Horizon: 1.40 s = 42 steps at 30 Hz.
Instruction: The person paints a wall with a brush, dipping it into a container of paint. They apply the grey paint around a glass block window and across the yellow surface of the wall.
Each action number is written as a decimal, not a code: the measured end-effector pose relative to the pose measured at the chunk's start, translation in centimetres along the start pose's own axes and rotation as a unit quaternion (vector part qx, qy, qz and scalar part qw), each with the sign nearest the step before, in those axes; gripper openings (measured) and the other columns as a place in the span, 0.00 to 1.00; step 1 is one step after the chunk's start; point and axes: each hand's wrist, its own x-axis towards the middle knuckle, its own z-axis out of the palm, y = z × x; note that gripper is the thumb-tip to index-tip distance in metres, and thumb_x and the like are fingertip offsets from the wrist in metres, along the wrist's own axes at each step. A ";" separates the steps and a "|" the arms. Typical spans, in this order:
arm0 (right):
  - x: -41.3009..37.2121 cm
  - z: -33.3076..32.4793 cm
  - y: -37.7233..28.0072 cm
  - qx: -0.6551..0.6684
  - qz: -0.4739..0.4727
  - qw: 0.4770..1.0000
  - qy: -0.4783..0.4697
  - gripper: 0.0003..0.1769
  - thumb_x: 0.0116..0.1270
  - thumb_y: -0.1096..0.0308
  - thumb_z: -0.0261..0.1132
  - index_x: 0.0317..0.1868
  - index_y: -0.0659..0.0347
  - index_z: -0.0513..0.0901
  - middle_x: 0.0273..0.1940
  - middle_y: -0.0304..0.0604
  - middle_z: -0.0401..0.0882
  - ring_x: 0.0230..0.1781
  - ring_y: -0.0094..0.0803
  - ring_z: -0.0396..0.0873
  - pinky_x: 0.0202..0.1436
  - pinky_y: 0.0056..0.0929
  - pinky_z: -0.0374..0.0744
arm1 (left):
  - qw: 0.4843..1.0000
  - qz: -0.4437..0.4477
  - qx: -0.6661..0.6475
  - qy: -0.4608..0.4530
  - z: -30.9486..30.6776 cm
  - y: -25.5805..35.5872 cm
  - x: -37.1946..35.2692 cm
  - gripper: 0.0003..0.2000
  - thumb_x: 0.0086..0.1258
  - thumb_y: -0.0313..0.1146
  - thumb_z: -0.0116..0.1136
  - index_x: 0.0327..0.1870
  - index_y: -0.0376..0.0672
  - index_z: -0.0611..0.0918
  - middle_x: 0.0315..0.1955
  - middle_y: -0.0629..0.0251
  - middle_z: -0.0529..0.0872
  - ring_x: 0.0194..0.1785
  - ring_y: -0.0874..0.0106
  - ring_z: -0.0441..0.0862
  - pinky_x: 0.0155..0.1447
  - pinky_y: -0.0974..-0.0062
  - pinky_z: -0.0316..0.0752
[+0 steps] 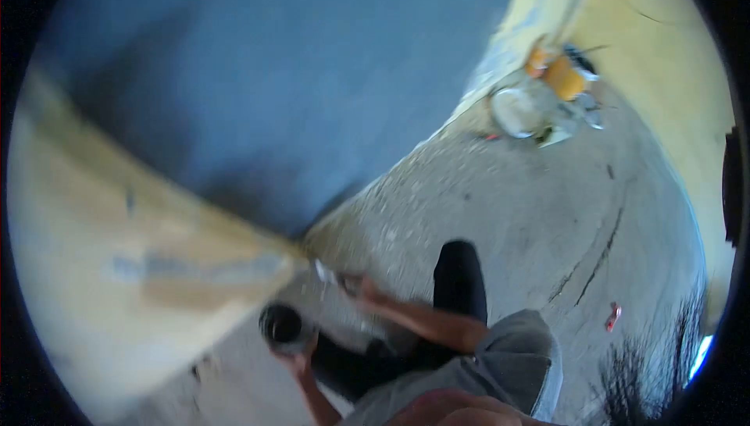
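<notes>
Pale-tipped tool [325, 272] juts from the right hand [364, 292] near the wall [187, 262].

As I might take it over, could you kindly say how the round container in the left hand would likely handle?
The container would probably roll if laid on its side, given its round shape. It seems light enough to carry one-handed, since only the left hand supports it. Blur hides its contents, so spilling is uncertain.
</notes>
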 end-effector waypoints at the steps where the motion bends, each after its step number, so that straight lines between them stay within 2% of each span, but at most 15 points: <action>1: -1.7 -0.1 0.7 -0.183 -0.019 0.976 0.113 0.23 0.62 0.56 0.65 0.55 0.58 0.80 0.52 0.50 0.81 0.51 0.45 0.79 0.54 0.38 0.77 | 0.995 0.057 -0.082 -0.015 4.5 8.0 1.0 0.49 0.37 0.32 0.80 0.65 0.37 0.64 0.58 0.56 0.73 0.57 0.61 0.75 0.62 0.63 0.70; 3: -5.3 -3.6 -4.3 -0.077 -0.041 0.981 0.173 0.18 0.63 0.56 0.64 0.45 0.61 0.84 0.39 0.52 0.85 0.42 0.51 0.82 0.46 0.39 0.80 | 0.991 0.089 -0.071 -0.064 6.9 9.8 4.2 0.49 0.37 0.33 0.80 0.65 0.37 0.64 0.58 0.56 0.73 0.57 0.61 0.75 0.62 0.63 0.70; 5: -8.7 -6.7 -8.7 -0.100 0.138 0.973 0.156 0.17 0.65 0.57 0.63 0.45 0.62 0.84 0.35 0.49 0.86 0.35 0.47 0.85 0.39 0.37 0.82 | 0.984 0.141 -0.004 -0.107 6.2 12.4 5.0 0.49 0.36 0.33 0.80 0.65 0.38 0.64 0.58 0.56 0.74 0.57 0.61 0.75 0.62 0.62 0.71; 11: -10.8 -12.8 -18.7 0.153 0.297 0.917 0.220 0.12 0.66 0.63 0.63 0.35 0.65 0.81 0.27 0.44 0.82 0.19 0.30 0.81 0.23 0.30 0.82 | 0.923 0.293 0.177 -0.173 6.3 27.8 9.1 0.50 0.36 0.36 0.81 0.65 0.38 0.64 0.58 0.55 0.74 0.57 0.60 0.75 0.62 0.62 0.71; 16: -11.0 -18.3 -35.3 0.168 0.242 0.936 0.191 0.17 0.61 0.57 0.69 0.40 0.63 0.81 0.29 0.43 0.83 0.24 0.30 0.84 0.25 0.31 0.84 | 0.900 0.377 0.167 -0.139 11.4 48.4 10.5 0.49 0.35 0.40 0.81 0.63 0.37 0.65 0.55 0.54 0.76 0.56 0.59 0.76 0.61 0.61 0.71; 17: -12.1 -18.7 -40.0 0.164 0.199 0.940 0.225 0.17 0.61 0.56 0.69 0.39 0.62 0.81 0.29 0.42 0.83 0.25 0.28 0.84 0.25 0.29 0.83 | 0.923 0.260 0.017 -0.284 12.2 56.7 11.2 0.48 0.34 0.37 0.82 0.62 0.37 0.66 0.52 0.57 0.78 0.53 0.62 0.78 0.60 0.62 0.72; 18: -13.5 -19.7 -44.1 0.157 0.159 0.940 0.259 0.18 0.61 0.55 0.70 0.39 0.61 0.82 0.29 0.40 0.83 0.26 0.26 0.83 0.26 0.27 0.82 | 0.922 0.261 0.016 -0.285 12.9 59.0 11.2 0.48 0.34 0.37 0.82 0.62 0.37 0.66 0.52 0.57 0.78 0.53 0.62 0.78 0.60 0.62 0.72; 21: -17.5 -20.8 -50.5 0.157 0.077 0.937 0.303 0.15 0.68 0.58 0.64 0.40 0.64 0.80 0.25 0.39 0.79 0.25 0.24 0.80 0.23 0.23 0.77 | 0.935 0.077 -0.072 -0.340 14.0 60.5 9.5 0.47 0.33 0.35 0.82 0.61 0.37 0.67 0.49 0.60 0.80 0.52 0.66 0.79 0.59 0.65 0.73; 24: -21.1 -24.2 -53.2 0.166 0.028 0.924 0.343 0.16 0.71 0.58 0.59 0.42 0.64 0.78 0.24 0.38 0.78 0.23 0.23 0.79 0.22 0.22 0.74 | 0.898 -0.115 -0.135 -0.403 15.9 57.2 8.5 0.39 0.58 0.68 0.51 0.66 0.52 0.66 0.61 0.62 0.71 0.62 0.56 0.71 0.57 0.45 0.74; 25: -22.2 -25.4 -54.0 0.188 0.026 0.917 0.352 0.17 0.73 0.57 0.57 0.43 0.65 0.77 0.24 0.39 0.78 0.22 0.22 0.78 0.22 0.22 0.74 | 0.898 -0.122 -0.128 -0.402 16.6 58.1 7.3 0.39 0.58 0.68 0.51 0.66 0.52 0.66 0.61 0.62 0.71 0.62 0.56 0.71 0.57 0.45 0.74; 27: -25.4 -28.7 -57.2 0.243 0.029 0.896 0.370 0.19 0.73 0.54 0.55 0.45 0.65 0.77 0.25 0.40 0.78 0.22 0.24 0.78 0.22 0.22 0.74 | 0.853 -0.304 -0.335 -0.260 19.5 61.3 5.4 0.50 0.31 0.31 0.84 0.60 0.38 0.63 0.52 0.60 0.76 0.53 0.66 0.76 0.57 0.66 0.74; 31: -31.9 -36.6 -55.4 0.338 0.025 0.875 0.347 0.30 0.73 0.43 0.49 0.53 0.65 0.77 0.27 0.45 0.79 0.21 0.30 0.78 0.25 0.26 0.76 | 0.920 -0.164 -0.218 -0.281 23.7 62.5 0.7 0.53 0.31 0.36 0.85 0.62 0.37 0.59 0.55 0.58 0.71 0.55 0.64 0.73 0.57 0.64 0.73; 33: -35.1 -42.1 -54.2 0.385 0.033 0.865 0.319 0.32 0.73 0.41 0.46 0.55 0.64 0.77 0.28 0.45 0.79 0.23 0.30 0.78 0.26 0.28 0.77 | 0.961 0.057 -0.092 -0.254 26.2 64.6 -2.0 0.52 0.34 0.41 0.84 0.62 0.36 0.61 0.55 0.57 0.68 0.56 0.62 0.70 0.57 0.61 0.70; 36: -39.0 -50.4 -50.8 0.408 0.082 0.865 0.282 0.36 0.73 0.38 0.43 0.53 0.63 0.79 0.29 0.45 0.80 0.26 0.34 0.80 0.29 0.32 0.78 | 0.972 0.062 -0.048 -0.222 29.5 63.2 -6.2 0.50 0.37 0.29 0.80 0.65 0.43 0.59 0.56 0.59 0.69 0.59 0.61 0.69 0.61 0.58 0.70; 42: -42.3 -63.4 -52.6 0.370 0.095 0.852 0.358 0.33 0.72 0.40 0.47 0.45 0.65 0.81 0.29 0.46 0.80 0.26 0.35 0.79 0.33 0.34 0.77 | 0.965 0.078 -0.060 -0.244 36.7 65.8 -10.6 0.49 0.40 0.33 0.78 0.66 0.44 0.59 0.59 0.56 0.65 0.61 0.59 0.66 0.64 0.58 0.66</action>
